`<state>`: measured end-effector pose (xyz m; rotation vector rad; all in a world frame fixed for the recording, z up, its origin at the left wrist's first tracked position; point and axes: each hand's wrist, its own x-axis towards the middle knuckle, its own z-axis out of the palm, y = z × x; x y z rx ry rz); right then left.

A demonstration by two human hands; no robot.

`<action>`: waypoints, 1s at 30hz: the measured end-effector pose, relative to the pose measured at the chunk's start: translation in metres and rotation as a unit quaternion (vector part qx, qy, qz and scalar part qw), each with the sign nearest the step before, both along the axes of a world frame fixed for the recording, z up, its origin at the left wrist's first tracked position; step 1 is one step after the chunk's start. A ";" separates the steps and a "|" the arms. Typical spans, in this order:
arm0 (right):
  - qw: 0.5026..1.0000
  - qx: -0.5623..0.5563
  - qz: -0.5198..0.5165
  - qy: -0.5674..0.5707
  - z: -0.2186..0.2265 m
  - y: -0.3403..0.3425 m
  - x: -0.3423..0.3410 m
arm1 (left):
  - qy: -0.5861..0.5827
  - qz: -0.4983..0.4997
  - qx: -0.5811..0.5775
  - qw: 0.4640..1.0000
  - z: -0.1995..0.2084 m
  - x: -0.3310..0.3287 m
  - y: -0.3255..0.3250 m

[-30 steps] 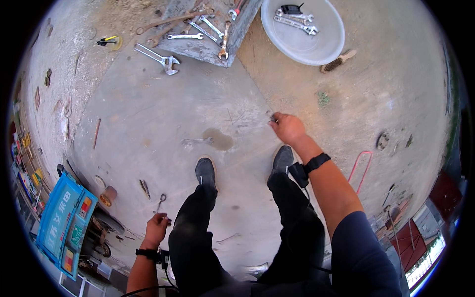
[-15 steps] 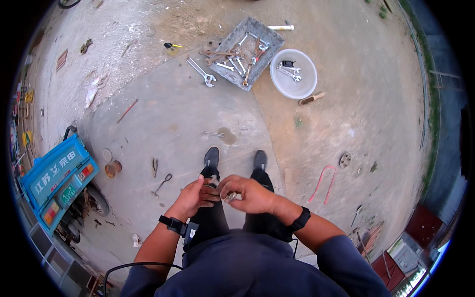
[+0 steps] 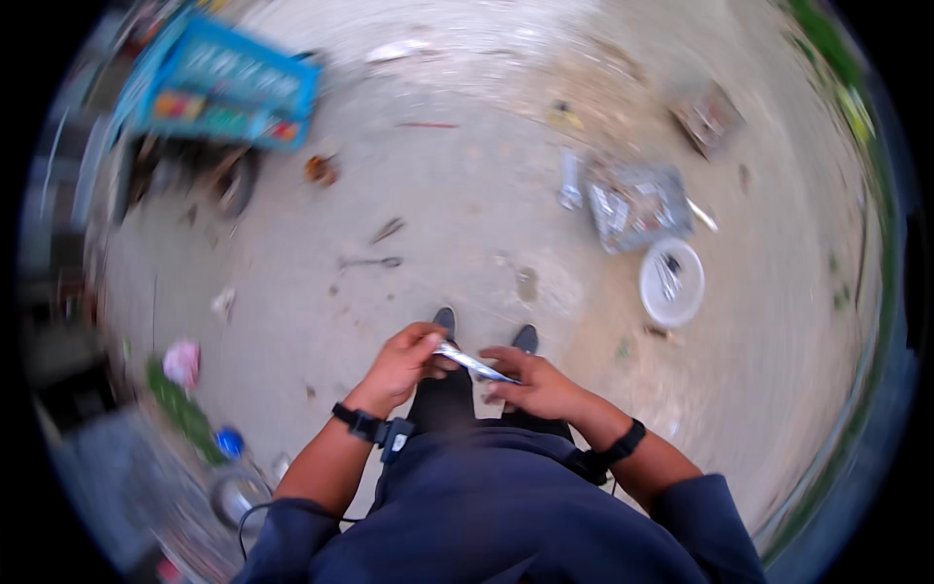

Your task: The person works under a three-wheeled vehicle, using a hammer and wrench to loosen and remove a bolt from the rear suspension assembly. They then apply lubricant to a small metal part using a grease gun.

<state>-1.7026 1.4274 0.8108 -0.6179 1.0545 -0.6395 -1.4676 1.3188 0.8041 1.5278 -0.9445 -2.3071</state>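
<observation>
A shiny silver wrench slants in front of my body, above my dark trousers and shoes, its outline smeared by motion. My left hand pinches its upper left end between thumb and fingers. Around the lower right end, the fingers and thumb of my right hand are curled loosely, partly hiding it. Both wrists carry black bands. On the ground ahead to the right, a grey tray holds several blurred metal tools. Beside it, a white basin contains a few more, and a large adjustable wrench lies left of the tray.
A blue three-wheeled truck stands at the far left, with a rusty can near its wheel. A long thin tool and a brush lie on the concrete. At the lower left are a pink bundle and a blue ball-like object.
My view has swung left, so truck, tray and basin appear farther right. My hands have moved slightly apart, and the wrench now shows lengthwise between them.
</observation>
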 end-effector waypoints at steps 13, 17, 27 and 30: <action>0.936 0.107 0.320 0.103 -0.035 -0.170 0.288 | -0.027 0.183 -0.038 0.982 -0.089 0.330 -0.004; 0.912 0.084 0.384 0.113 -0.034 -0.224 0.364 | -0.165 0.232 -0.048 0.957 -0.095 0.441 0.016; 0.907 0.059 0.386 0.161 -0.038 -0.380 0.490 | -0.216 0.375 0.008 0.901 -0.111 0.593 -0.038; 0.907 0.046 0.382 0.172 -0.047 -0.426 0.522 | -0.228 0.407 0.019 0.884 -0.115 0.626 -0.043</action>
